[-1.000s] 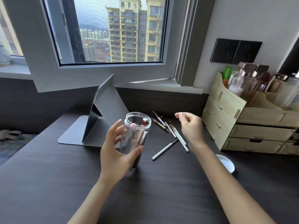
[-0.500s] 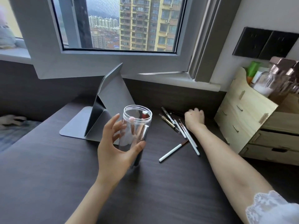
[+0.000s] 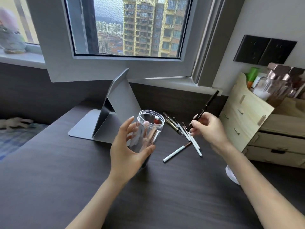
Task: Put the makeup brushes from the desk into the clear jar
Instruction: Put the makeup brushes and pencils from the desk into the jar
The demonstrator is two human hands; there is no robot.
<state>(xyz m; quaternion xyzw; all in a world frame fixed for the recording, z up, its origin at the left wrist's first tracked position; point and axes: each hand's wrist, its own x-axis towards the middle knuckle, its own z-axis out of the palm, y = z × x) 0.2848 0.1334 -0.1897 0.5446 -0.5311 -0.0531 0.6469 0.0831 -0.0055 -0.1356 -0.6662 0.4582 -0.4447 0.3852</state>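
A clear jar stands upright on the dark desk, with a few brushes inside it. My left hand wraps around the jar's near side. Just right of the jar, my right hand is raised above the desk, its fingers closed on a black makeup brush that points up and to the right. Several more brushes lie in a loose pile on the desk beneath that hand, and a white-handled one lies apart, nearest to me.
A grey folding stand sits behind the jar on the left. A wooden drawer organiser with bottles on top fills the right side. A small white dish lies by my right forearm. An open window frame overhangs the desk's back.
My right hand went down into the brush pile, closed on a black brush and has lifted it off the desk. My left hand stayed on the jar.
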